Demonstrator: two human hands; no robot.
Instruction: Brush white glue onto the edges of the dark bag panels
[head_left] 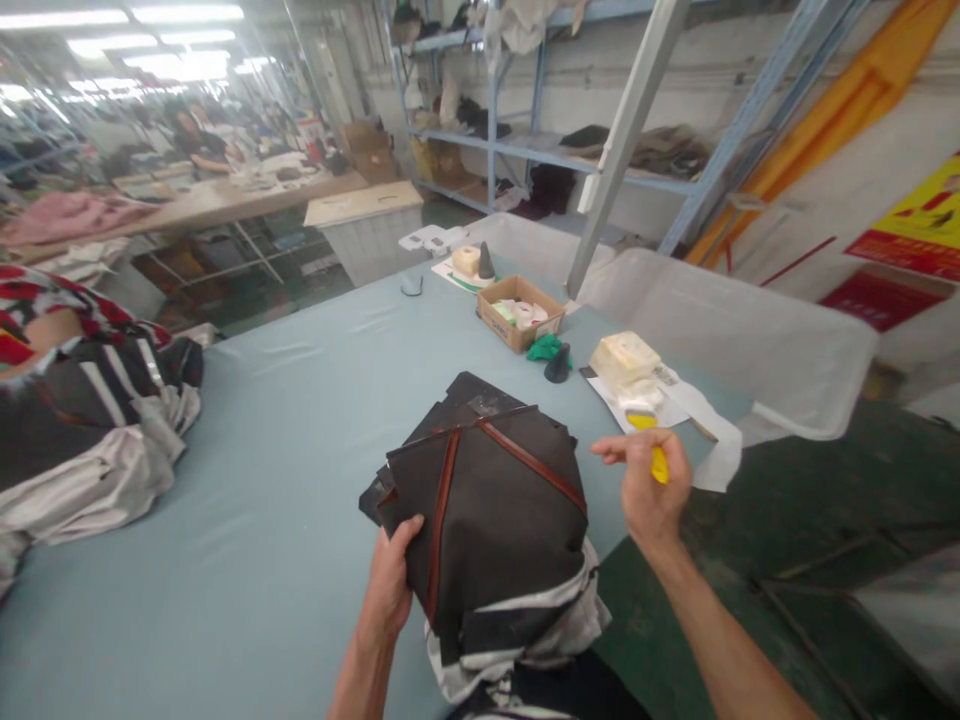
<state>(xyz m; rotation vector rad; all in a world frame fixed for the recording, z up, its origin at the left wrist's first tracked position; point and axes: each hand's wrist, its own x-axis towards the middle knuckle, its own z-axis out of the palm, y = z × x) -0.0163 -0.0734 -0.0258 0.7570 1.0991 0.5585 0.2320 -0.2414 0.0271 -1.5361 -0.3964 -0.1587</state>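
A stack of dark fabric pieces with brown leather-like strips [487, 500] lies at the near edge of the pale blue table [285, 470]. My left hand [391, 580] grips the stack's lower left edge, fingers curled over it. To the right of the stack, my right hand [646, 480] is raised above the table edge, fingers closed round a small yellow object [659, 465], perhaps a piece of chalk. Striped grey and white cloth [525, 640] hangs beneath the stack, over the table edge.
A cardboard box [519, 312] with small rolls, a green item [544, 347], a dark cone [558, 364] and a yellowish block [624, 358] on paper sit at the far right. A heap of garments [82, 420] fills the left. A white bin [720, 330] stands beside the table.
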